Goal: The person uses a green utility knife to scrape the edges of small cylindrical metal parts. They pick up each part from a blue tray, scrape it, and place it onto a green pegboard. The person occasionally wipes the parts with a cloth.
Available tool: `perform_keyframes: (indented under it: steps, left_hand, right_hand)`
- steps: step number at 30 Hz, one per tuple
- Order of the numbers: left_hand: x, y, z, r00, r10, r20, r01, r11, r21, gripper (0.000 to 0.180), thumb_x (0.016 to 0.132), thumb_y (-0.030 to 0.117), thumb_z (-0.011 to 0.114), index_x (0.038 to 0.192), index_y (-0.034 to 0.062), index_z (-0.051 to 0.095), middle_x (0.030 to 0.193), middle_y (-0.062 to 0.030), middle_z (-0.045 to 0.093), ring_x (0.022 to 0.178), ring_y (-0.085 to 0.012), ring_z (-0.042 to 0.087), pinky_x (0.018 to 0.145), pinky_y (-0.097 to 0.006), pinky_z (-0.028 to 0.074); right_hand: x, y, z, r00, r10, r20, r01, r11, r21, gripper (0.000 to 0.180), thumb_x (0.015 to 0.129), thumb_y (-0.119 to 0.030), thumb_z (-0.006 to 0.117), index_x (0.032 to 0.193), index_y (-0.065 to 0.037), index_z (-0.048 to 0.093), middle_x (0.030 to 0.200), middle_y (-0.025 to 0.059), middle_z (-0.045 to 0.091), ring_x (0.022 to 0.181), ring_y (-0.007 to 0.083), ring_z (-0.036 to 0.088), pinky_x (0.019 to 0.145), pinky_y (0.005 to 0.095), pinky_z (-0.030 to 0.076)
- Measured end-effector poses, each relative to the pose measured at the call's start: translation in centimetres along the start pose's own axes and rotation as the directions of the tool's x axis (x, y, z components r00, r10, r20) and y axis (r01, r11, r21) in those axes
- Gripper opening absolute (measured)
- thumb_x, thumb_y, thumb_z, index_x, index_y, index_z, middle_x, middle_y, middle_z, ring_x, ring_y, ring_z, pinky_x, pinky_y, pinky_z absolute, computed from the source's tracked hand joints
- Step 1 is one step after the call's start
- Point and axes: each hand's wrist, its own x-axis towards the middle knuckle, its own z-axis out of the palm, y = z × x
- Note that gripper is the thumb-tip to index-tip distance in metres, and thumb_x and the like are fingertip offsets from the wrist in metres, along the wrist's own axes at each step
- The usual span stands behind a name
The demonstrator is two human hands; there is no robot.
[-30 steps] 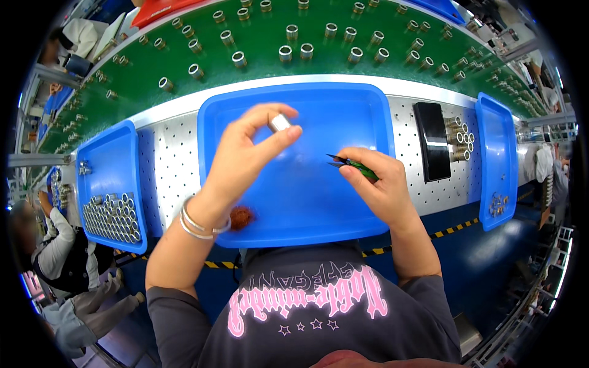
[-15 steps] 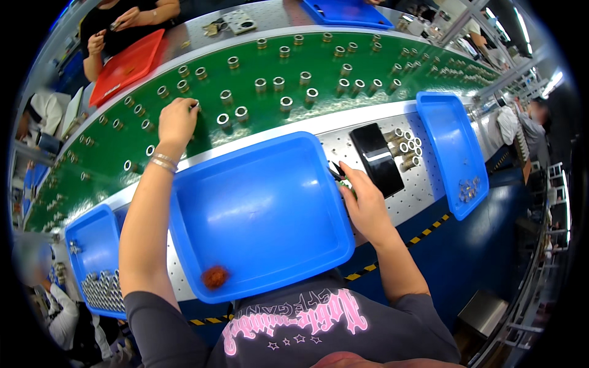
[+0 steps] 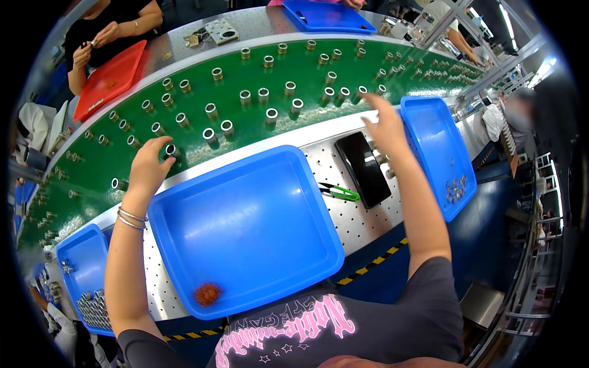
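My left hand (image 3: 149,168) is over the green conveyor belt (image 3: 245,126), thumb and forefinger spread around the near side of a short metal sleeve (image 3: 172,151). The sleeve stands on the belt, and I see a gap between the fingertips. My right hand (image 3: 386,126) reaches over the belt's near edge with its fingers apart, close to two more metal sleeves (image 3: 362,91); its fingers hold nothing visible. Green-handled snips (image 3: 340,192) lie on the perforated metal table beside the large blue tray (image 3: 307,178), which holds a rust-coloured scouring pad (image 3: 207,294).
A black phone (image 3: 365,168) lies right of the snips; my right forearm hides most of the sleeves beside it. Blue trays with metal parts stand at the right (image 3: 438,147) and left (image 3: 83,251). Across the belt, a person (image 3: 110,37) works behind a red tray (image 3: 113,80).
My right hand has let go of the snips and moved up and right to the belt. My left hand has moved left and nearer, its fingers now opened. The view has shifted slightly.
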Motion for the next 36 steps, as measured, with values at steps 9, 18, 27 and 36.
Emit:
perform_keyframes:
  steps: [9,18,27,36]
  left_hand:
    - [1.8,1.4,1.7,0.964,-0.173,0.2,0.197,0.975,-0.105,0.042,0.064,0.011,0.074,0.104,0.0101,0.059,0.094,-0.0112,0.056,0.093,-0.0305,0.056,0.082,-0.037,0.046]
    - [5.9,8.9,6.3,0.978,-0.008,0.211,0.049,0.98,-0.194,0.051,0.067,0.018,0.075,0.115,0.014,0.055,0.103,-0.0117,0.053,0.096,-0.0305,0.056,0.083,-0.038,0.046]
    - [9.2,13.4,9.3,0.966,0.075,0.249,-0.002,0.96,-0.281,0.062,0.065,0.027,0.077,0.118,0.0119,0.048,0.104,-0.0152,0.053,0.096,-0.0332,0.056,0.081,-0.04,0.048]
    - [7.7,11.2,8.5,0.981,0.176,0.084,-0.142,0.94,-0.31,0.041,0.067,0.024,0.074,0.1,0.0069,0.058,0.099,-0.0181,0.055,0.094,-0.033,0.056,0.082,-0.04,0.047]
  right_hand:
    - [10.1,15.6,2.4,0.904,0.324,0.28,-0.244,0.927,-0.286,0.054,0.057,0.006,0.062,0.108,-0.013,0.06,0.102,0.0157,0.061,0.098,0.0304,0.057,0.085,0.0326,0.046]
    - [9.6,3.7,6.4,0.797,-0.189,0.573,0.105,0.978,0.178,0.068,0.059,-0.006,0.077,0.122,-0.017,0.053,0.111,0.0099,0.049,0.102,0.024,0.051,0.086,0.0323,0.045]
    - [6.7,-5.8,9.8,0.807,-0.216,0.55,0.118,0.971,0.209,0.066,0.06,-0.02,0.078,0.121,-0.013,0.052,0.104,0.0118,0.052,0.099,0.0298,0.054,0.083,0.0363,0.045]
    - [6.0,-7.1,12.0,0.826,-0.326,0.46,0.159,0.917,0.365,0.064,0.055,-0.012,0.079,0.114,-0.004,0.056,0.107,0.0125,0.059,0.098,0.0267,0.057,0.086,0.0345,0.045]
